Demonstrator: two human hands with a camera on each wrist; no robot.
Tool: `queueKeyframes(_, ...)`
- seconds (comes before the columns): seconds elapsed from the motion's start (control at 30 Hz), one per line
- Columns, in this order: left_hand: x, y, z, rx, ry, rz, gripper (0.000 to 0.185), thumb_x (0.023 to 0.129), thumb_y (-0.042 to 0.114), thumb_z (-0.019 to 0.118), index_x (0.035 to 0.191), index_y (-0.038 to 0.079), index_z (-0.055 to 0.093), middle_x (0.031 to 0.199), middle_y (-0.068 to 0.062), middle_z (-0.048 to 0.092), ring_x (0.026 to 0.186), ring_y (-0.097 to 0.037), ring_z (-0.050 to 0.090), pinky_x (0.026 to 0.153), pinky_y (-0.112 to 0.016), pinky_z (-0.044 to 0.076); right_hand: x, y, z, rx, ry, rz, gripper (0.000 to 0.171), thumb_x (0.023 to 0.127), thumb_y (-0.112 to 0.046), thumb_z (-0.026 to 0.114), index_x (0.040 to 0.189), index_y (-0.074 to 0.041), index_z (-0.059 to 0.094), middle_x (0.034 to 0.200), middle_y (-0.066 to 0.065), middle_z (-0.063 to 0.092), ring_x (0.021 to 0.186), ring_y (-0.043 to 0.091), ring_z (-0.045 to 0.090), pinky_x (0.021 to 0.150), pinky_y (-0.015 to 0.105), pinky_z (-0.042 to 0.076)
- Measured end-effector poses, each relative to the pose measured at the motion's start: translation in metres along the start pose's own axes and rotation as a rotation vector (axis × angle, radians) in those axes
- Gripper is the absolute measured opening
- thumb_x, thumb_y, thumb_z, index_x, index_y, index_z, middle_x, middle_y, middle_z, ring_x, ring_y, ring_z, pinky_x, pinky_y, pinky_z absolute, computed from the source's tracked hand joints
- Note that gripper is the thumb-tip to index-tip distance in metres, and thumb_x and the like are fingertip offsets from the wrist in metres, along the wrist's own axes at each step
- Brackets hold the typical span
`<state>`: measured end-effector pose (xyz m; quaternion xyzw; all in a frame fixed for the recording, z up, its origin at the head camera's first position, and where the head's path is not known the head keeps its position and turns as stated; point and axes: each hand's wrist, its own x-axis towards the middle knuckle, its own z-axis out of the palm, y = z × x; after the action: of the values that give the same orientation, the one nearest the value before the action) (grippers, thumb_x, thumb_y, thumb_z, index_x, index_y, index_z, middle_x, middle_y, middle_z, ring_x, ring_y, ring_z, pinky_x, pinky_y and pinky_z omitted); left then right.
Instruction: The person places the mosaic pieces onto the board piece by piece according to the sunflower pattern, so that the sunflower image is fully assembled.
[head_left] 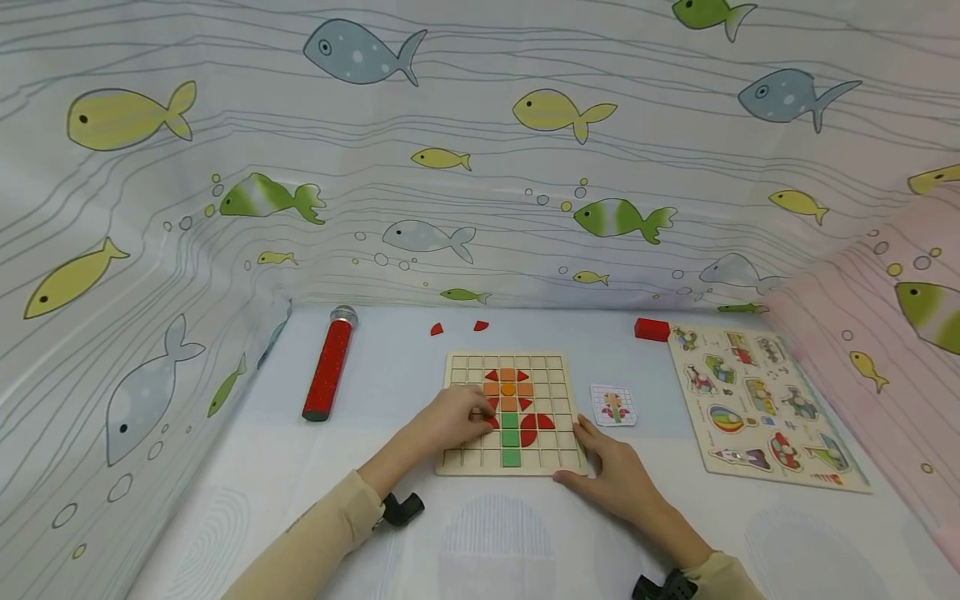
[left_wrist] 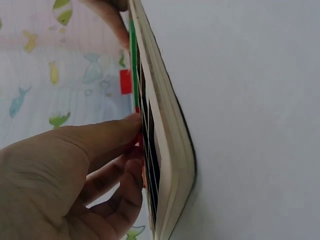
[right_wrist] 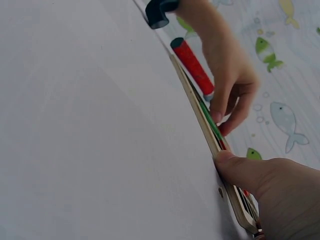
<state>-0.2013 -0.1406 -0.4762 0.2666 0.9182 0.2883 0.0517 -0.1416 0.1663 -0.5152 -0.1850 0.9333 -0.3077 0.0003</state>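
The left hand (head_left: 450,421) has its fingertips curled onto a red piece (head_left: 491,422) on the board (head_left: 459,460), left of the green stem (head_left: 511,440); it seems to pinch or press the piece, though the exact hold is hard to tell. The right hand (head_left: 611,475) lies flat, fingers straight, steadying the board's near right corner. A slip of the fingertips could knock the set red and orange pieces just beyond them out of their cells, or leave this piece crooked. If the right hand eases, the board may slide on the table (head_left: 480,533).
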Motion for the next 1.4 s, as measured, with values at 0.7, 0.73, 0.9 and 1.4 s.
queueKeyframes(0.7, -0.012, -0.025, 0.007, -0.273, 0.129, -0.077, 0.020, 0.090, 0.017, 0.086, 0.110, 0.017, 0.084, 0.105, 0.004, 0.079, 0.064, -0.006, 0.050, 0.060, -0.022, 0.045, 0.002, 0.000, 0.000, -0.002, 0.015, -0.014, 0.093, 0.085, -0.057, 0.085, 0.149, 0.004, 0.057, 0.160, 0.018, 0.051, 0.144, 0.039, 0.053, 0.110, 0.054, 0.051)
queueKeyframes(0.73, -0.011, -0.024, 0.007, -0.281, 0.126, -0.084, 0.020, 0.090, 0.017, 0.086, 0.110, 0.017, 0.084, 0.107, 0.004, 0.079, 0.064, -0.006, 0.050, 0.060, -0.023, 0.044, 0.002, 0.001, 0.000, -0.005, 0.017, -0.014, 0.092, 0.085, -0.057, 0.085, 0.149, 0.004, 0.057, 0.160, 0.018, 0.051, 0.144, 0.039, 0.053, 0.110, 0.054, 0.051)
queueKeyframes(0.9, -0.008, -0.027, 0.000, -0.335, 0.113, -0.131, 0.025, 0.090, 0.020, 0.087, 0.114, 0.018, 0.083, 0.105, 0.006, 0.079, 0.067, -0.009, 0.056, 0.060, -0.024, 0.047, 0.001, 0.000, -0.001, -0.025, 0.025, -0.012, 0.092, 0.085, -0.057, 0.085, 0.149, 0.003, 0.057, 0.159, 0.017, 0.052, 0.143, 0.039, 0.054, 0.108, 0.054, 0.052)
queueKeyframes(1.4, 0.045, -0.110, -0.049, -0.411, 0.491, -0.437, 0.047, 0.094, 0.026, 0.084, 0.138, 0.014, 0.072, 0.133, -0.008, 0.074, 0.108, -0.027, 0.066, 0.079, -0.031, 0.052, -0.001, 0.000, 0.002, 0.005, -0.001, 0.014, 0.093, 0.084, -0.057, 0.086, 0.150, 0.002, 0.056, 0.160, 0.015, 0.051, 0.146, 0.038, 0.051, 0.111, 0.053, 0.050)
